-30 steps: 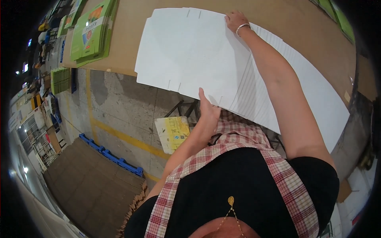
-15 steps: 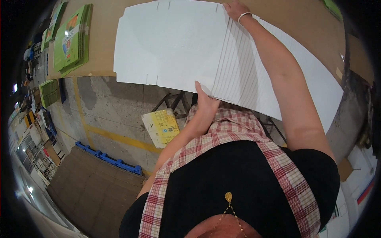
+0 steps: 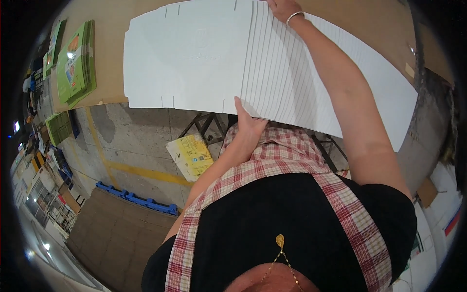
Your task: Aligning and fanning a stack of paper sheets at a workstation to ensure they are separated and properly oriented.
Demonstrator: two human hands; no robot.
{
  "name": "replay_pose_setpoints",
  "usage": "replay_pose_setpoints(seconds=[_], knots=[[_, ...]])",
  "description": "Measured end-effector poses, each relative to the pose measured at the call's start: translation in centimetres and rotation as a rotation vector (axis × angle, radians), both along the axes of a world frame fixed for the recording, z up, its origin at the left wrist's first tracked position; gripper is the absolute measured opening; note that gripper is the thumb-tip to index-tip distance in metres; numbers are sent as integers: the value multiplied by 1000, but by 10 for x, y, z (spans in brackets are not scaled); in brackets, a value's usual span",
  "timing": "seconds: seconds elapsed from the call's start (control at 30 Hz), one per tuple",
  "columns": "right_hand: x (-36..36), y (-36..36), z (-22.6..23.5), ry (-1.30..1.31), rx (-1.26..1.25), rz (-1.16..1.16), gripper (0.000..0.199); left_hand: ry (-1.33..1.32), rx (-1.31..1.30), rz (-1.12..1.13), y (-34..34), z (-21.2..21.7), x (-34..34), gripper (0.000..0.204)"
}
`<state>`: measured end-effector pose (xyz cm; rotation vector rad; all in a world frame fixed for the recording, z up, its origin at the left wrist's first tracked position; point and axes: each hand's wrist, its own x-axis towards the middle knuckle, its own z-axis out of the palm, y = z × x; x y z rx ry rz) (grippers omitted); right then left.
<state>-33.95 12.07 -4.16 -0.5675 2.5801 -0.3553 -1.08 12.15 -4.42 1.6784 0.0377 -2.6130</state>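
a large white die-cut cardboard sheet (image 3: 219, 63), flat, notched along its edges and ribbed with parallel score lines, is lying on the brown counter (image 3: 379, 24), overhanging its near edge. the left hand (image 3: 248, 124) is gripping the sheet's near edge, fingers closed on it. the right hand (image 3: 282, 7) is resting at the far edge, its fingers probably curled over it, though they are partly cut off. green printed flats (image 3: 75, 63) are sitting at the counter's left end.

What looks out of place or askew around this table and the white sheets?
The yellow printed carton lies tilted on the concrete floor under the table edge, apart from the green stack on the table. The white die-cut sheets overhang the near edge, fanned unevenly, with the left hand and right hand on their edges.
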Motion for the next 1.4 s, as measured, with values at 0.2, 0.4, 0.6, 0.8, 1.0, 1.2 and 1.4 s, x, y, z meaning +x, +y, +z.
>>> replay_pose_setpoints(seconds=[0.2, 0.4, 0.6, 0.8, 1.0, 1.2, 1.4], knots=[[-3, 10, -29, -2, -145, -104, 47, -88, -60, -37, 2, -8, 0, 78], [-17, 37, -28, 35, -16, -152, 44, -74, -70, -89, 15, 2, -7, 80], [-24, 46, -44, 77, 4, 33, 40, -22, -3, -12, 17, -11, -9, 76], [28, 100, -11, 499, -494, -143, 28, -331, 25, -718, -17, 36, 24, 78], [237, 150, 14, -603, -659, -641, 28, 9, -1851, -1570, -111, 76, 11, 75], [283, 136, -5, -284, -518, -657, 31, -317, -1940, -2016, -165, 34, -17, 99], [277, 128, -7, -227, -458, -744, 36, -291, -1958, -2130, -170, 11, -17, 110]])
